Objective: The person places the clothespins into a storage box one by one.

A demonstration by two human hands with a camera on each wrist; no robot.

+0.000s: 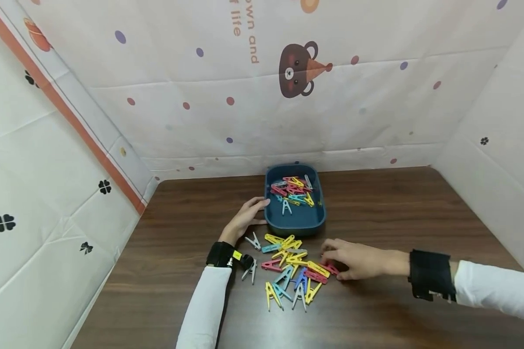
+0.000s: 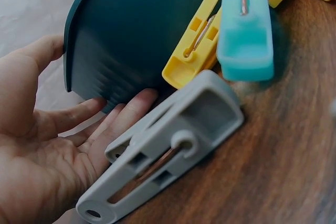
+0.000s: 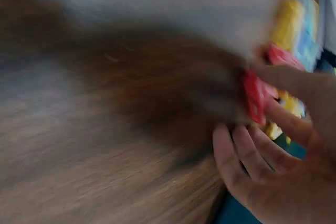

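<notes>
Left hand [image 1: 246,214]: fingers straight against blue tray [image 1: 295,224] wall. Right hand [image 1: 354,259]: apparently pinching red clothespin [image 1: 330,267] (wrist view blurred).

Dark-blue tray [image 1: 295,224] half-filled with coloured clothes pegs, red peg [image 1: 330,267] flat at the loose pile's right edge

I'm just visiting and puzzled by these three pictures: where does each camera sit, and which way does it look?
Head: worn on the head, looking forward and down at the table; both hands and sleeves show.
Left wrist: on the left wrist, facing the left hand against the blue tray; a grey peg lies beside it.
Right wrist: blurred, facing the right hand at a red peg.
Head and left wrist views share the tray.
</notes>
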